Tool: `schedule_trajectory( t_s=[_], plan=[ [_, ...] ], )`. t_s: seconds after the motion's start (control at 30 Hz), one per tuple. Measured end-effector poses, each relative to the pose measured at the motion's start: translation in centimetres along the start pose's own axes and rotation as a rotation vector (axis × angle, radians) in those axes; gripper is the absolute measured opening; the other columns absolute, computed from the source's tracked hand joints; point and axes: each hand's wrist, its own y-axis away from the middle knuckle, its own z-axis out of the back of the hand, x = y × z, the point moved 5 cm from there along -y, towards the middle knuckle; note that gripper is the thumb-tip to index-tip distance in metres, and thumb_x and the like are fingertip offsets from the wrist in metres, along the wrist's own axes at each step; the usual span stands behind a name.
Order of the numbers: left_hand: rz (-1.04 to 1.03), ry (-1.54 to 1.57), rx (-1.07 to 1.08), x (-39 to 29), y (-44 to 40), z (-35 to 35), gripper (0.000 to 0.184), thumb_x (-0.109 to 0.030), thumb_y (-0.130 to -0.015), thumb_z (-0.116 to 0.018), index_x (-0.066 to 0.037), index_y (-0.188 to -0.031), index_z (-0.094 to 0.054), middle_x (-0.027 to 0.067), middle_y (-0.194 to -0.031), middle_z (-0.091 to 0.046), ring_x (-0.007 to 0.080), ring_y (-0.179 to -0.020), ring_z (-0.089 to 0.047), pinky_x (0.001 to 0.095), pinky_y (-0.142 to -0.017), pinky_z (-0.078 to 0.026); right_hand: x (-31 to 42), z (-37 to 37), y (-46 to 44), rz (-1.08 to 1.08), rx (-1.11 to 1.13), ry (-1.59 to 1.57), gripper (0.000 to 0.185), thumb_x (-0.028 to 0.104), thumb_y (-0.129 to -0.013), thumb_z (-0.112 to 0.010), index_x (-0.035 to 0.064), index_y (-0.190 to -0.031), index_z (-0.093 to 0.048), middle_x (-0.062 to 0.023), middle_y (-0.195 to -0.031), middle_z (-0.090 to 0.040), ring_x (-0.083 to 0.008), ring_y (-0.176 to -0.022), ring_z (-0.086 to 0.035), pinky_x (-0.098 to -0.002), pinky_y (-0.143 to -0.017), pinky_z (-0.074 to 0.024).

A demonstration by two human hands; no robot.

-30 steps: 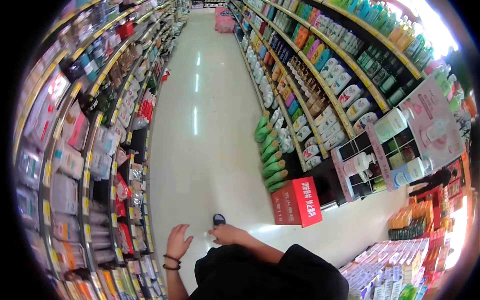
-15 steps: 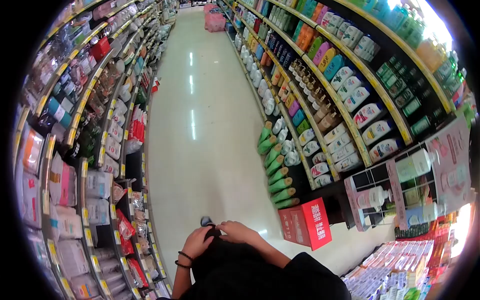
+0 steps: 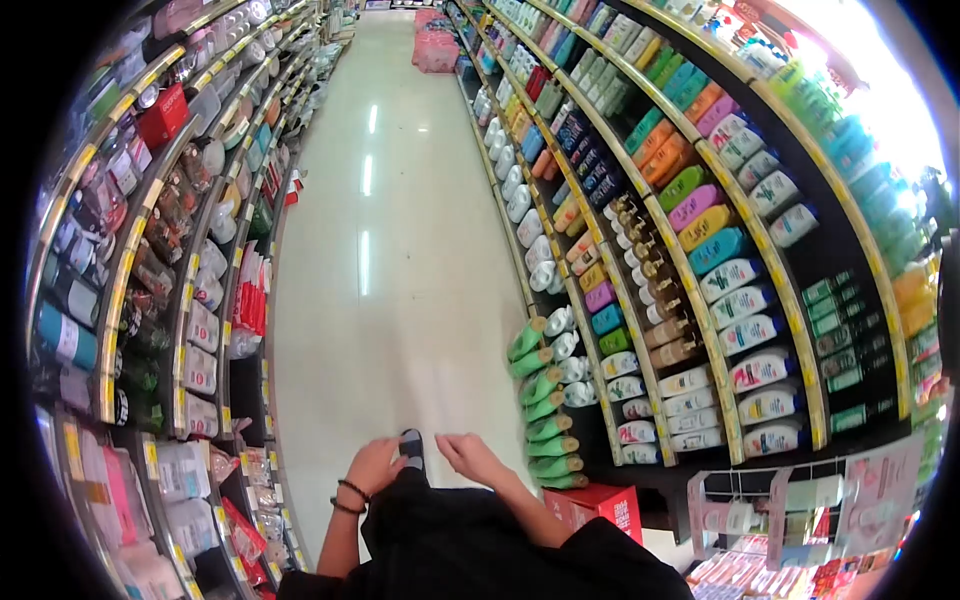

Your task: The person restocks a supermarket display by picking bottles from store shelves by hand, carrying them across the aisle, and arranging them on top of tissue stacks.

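Note:
My left hand [image 3: 374, 467], with dark beaded bracelets [image 3: 350, 497] on its wrist, is low in the view with its fingers apart and nothing visible in them. To its right, my right hand [image 3: 468, 457] has its fingers curled together, and no object shows in it. A gap separates the two hands. Between them, a dark shoe with a grey band [image 3: 412, 447] stands on the floor. Black clothing [image 3: 470, 540] lies just below both hands.
An aisle floor [image 3: 400, 250] runs ahead between shelves of packaged goods [image 3: 200, 350] and shelves of bottles [image 3: 690, 330]. Green-wrapped items [image 3: 545, 405] and a red box [image 3: 600, 507] stand at the lower right. Pink bundles [image 3: 435, 45] sit far ahead.
My hands met at the black clothing half a second ago and are now apart. The view has shifted forward and turned right, with the red box now lower and partly covered by my arm.

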Motion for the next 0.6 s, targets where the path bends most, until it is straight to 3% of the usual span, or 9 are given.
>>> schedule_trajectory(
  t_s=[0.03, 0.1, 0.13, 0.17, 0.27, 0.37, 0.6],
  plan=[
    [0.006, -0.027, 0.019, 0.0, -3.1, 2.2, 0.041, -0.028, -0.093, -0.066, -0.005, -0.126, -0.060, 0.0184, -0.116, -0.066, 0.0382, -0.109, -0.062, 0.0463, -0.093, -0.051, -1.8, 0.1, -2.2, 0.008, 0.031, 0.089, 0.026, 0.019, -0.102, -0.052, -0.0036, -0.094, -0.062, -0.0252, -0.069, -0.059, -0.0437, -0.059, -0.056, -0.0469, -0.059, -0.0464],
    [-0.009, -0.068, 0.044, -0.1, -7.6, 5.6, 0.040, -0.027, -0.093, -0.065, -0.005, -0.127, -0.060, 0.0191, -0.118, -0.066, 0.0387, -0.110, -0.061, 0.0458, -0.095, -0.050, -1.0, 1.5, -5.7, -0.092, 0.053, -0.038, 0.021, 0.017, -0.101, -0.052, -0.0001, -0.112, -0.059, -0.0195, -0.071, -0.064, -0.0397, -0.057, -0.058, -0.0441, -0.061, -0.0500],
    [-0.033, -0.085, 0.036, -0.6, -9.9, 7.9, 0.040, -0.027, -0.093, -0.065, -0.005, -0.127, -0.060, 0.0191, -0.118, -0.066, 0.0387, -0.110, -0.061, 0.0457, -0.095, -0.050, -0.5, 2.4, -7.5, -0.131, 0.056, -0.103, 0.025, 0.016, -0.101, -0.052, 0.0017, -0.120, -0.057, -0.0167, -0.072, -0.067, -0.0377, -0.056, -0.060, -0.0428, -0.062, -0.0518],
    [-0.061, -0.104, 0.027, -0.8, -11.8, 9.3, 0.040, -0.026, -0.094, -0.065, -0.005, -0.127, -0.060, 0.0192, -0.119, -0.066, 0.0386, -0.111, -0.061, 0.0456, -0.096, -0.050, -1.7, 2.4, -9.0, -0.176, 0.139, -0.030, 0.041, 0.013, -0.099, -0.053, 0.0075, -0.140, -0.045, -0.0134, -0.091, -0.072, -0.0318, -0.070, -0.067, -0.0384, -0.072, -0.0557],
    [-0.136, 0.000, -0.019, -0.2, -17.2, 11.6, 0.041, -0.026, -0.093, -0.066, -0.004, -0.126, -0.058, 0.0187, -0.116, -0.067, 0.0382, -0.108, -0.062, 0.0472, -0.092, -0.051, -1.7, 4.2, -13.0, -0.049, 0.010, -0.064, 0.042, 0.013, -0.098, -0.056, 0.0064, -0.138, -0.048, -0.0179, -0.109, -0.068, -0.0310, -0.089, -0.070, -0.0378, -0.081, -0.0554],
    [-0.114, 0.032, 0.081, 2.2, -21.9, 10.0, 0.042, -0.028, -0.093, -0.066, -0.003, -0.127, -0.061, 0.0195, -0.120, -0.066, 0.0385, -0.111, -0.062, 0.0465, -0.096, -0.050, -3.9, 6.0, -17.1, -0.115, 0.085, 0.006, 0.040, 0.014, -0.096, -0.060, 0.0046, -0.135, -0.054, -0.0195, -0.121, -0.064, -0.0302, -0.102, -0.068, -0.0377, -0.087, -0.0541],
    [-0.121, -0.010, 0.403, 6.0, -33.1, 8.0, 0.045, -0.032, -0.094, -0.065, -0.004, -0.129, -0.059, 0.0220, -0.117, -0.067, 0.0404, -0.108, -0.062, 0.0482, -0.093, -0.051, -14.3, 9.1, -30.6, -0.118, 0.064, 0.131, 0.033, 0.022, -0.095, -0.063, 0.0024, -0.122, -0.062, -0.0189, -0.111, -0.068, -0.0354, -0.101, -0.066, -0.0423, -0.089, -0.0532]
  ],
)
